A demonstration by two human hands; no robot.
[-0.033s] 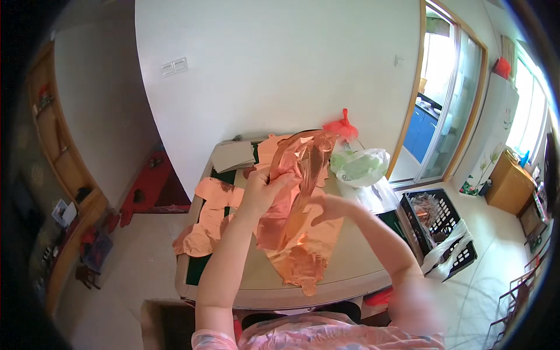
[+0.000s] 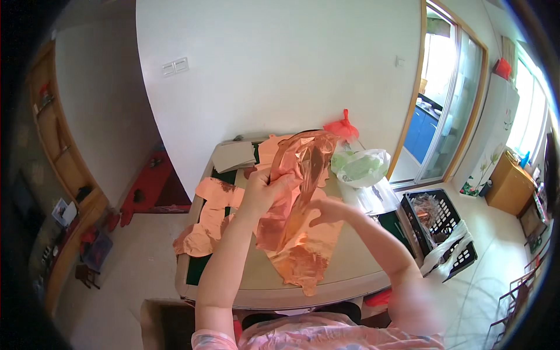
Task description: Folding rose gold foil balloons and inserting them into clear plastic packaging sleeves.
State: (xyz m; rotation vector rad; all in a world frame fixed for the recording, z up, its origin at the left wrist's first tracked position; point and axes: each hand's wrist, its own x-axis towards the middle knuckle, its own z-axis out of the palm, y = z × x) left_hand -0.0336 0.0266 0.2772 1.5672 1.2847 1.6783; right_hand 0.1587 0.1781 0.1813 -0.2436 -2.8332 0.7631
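Observation:
A crumpled, shiny rose-gold foil balloon [image 2: 303,256], flat and without air, stands partly raised over the table. My left hand [image 2: 269,189] pinches its upper part between thumb and fingers. There the foil folds over and bulges toward the wall. Its narrow lower end, with a small tab, lies on the tabletop. My right hand [image 2: 328,211] is at the foil's right side, thumb and fingers apart, fingertips at or against a fold; I cannot tell how firmly they touch. Another flat rose-gold foil balloon [image 2: 213,216] lies to the left on the table.
The table [image 2: 248,280] stands against a white wall. Grey card sheets [image 2: 233,156] lie at its back left. At the back right are a red plastic bag [image 2: 344,127] and a whitish-green plastic bag [image 2: 364,166]. A black crate [image 2: 452,213] holding clear packages stands right of the table.

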